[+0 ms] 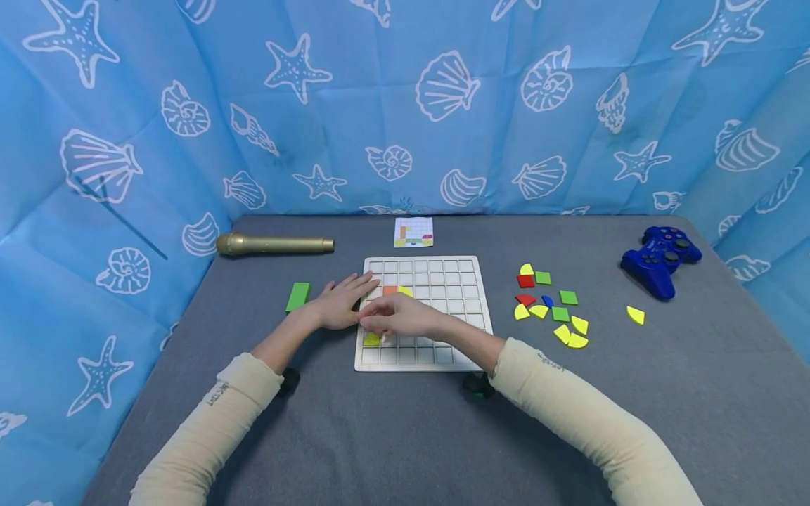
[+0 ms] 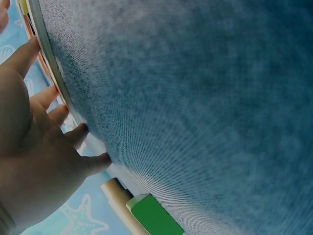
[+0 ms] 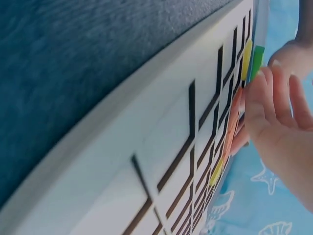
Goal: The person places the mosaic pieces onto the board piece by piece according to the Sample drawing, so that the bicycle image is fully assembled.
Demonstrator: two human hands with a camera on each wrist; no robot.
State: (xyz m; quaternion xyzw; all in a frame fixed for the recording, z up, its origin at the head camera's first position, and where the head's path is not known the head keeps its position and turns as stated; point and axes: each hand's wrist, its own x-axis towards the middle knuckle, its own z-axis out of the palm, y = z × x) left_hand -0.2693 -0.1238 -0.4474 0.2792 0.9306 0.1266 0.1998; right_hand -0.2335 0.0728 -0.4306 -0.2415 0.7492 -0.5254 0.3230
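while the left hand (image 1: 338,306) lies with its fingers stretched across the board's left edge, the right hand (image 1: 405,315) bends over the left part of the white grid board (image 1: 418,368) in the head view. the step in hand seems to be seating coloured pieces in the squares; the next move probably calls for a light press, with the left hand steadying the board. a yellow tile (image 1: 371,339) sits on the near side of the right hand, an orange piece (image 1: 390,289) just beyond it. the pattern card (image 1: 414,232) lies beyond both hands, the loose tiles (image 1: 560,314) well to the right hand's right.

the left wrist view shows the left fingers spread apart along the board's edge, gripping nothing, with the green block (image 2: 155,215) near them.

the right wrist view shows what the head view mostly hides: a long orange stretch beside the right fingertips. whether they pinch anything, one cannot tell.
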